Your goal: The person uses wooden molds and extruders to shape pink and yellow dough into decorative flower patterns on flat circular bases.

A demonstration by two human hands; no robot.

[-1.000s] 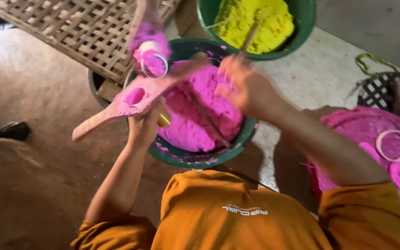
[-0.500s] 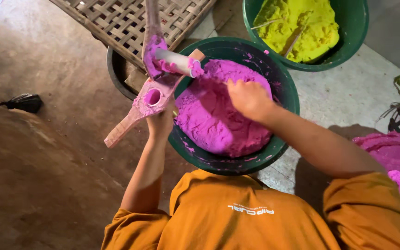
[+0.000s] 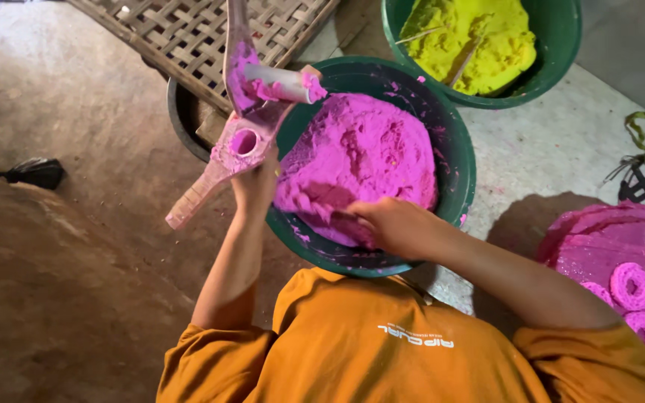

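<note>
Head view: on a bare earthen and concrete floor, a green basin [image 3: 453, 142] holds a mound of pink dough [image 3: 360, 160], beside a second basin of yellow dough [image 3: 472, 41] and a woven bamboo mat [image 3: 188, 33]. The right hand [image 3: 393, 224] digs curled fingers into the soft, crumbly-looking, probably sticky mass, best scooped from its edge; the left hand [image 3: 257, 183] clasps a dough-smeared hinged wooden press [image 3: 237, 142] at the basin's rim.
</note>
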